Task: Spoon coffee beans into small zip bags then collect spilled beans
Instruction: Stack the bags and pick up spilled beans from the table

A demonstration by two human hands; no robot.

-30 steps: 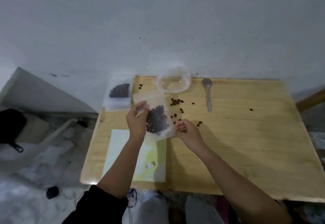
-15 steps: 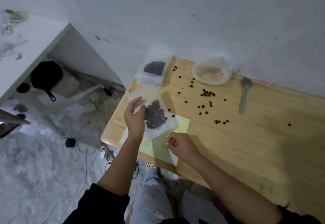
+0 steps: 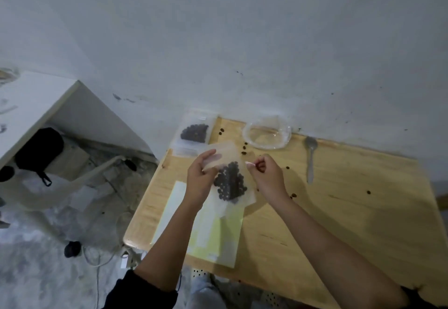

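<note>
Left hand [image 3: 200, 178] pinches the bag [image 3: 230, 180] by its far left edge, mouth pointing far; right hand [image 3: 268, 175], fingers curled in a pinch, possibly around a bean, sits just right of the mouth.

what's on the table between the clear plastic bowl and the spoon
Nothing: in the head view the strip of wooden table between the clear bowl and the grey spoon is bare. The loose beans lie to the bowl's other side.
</note>
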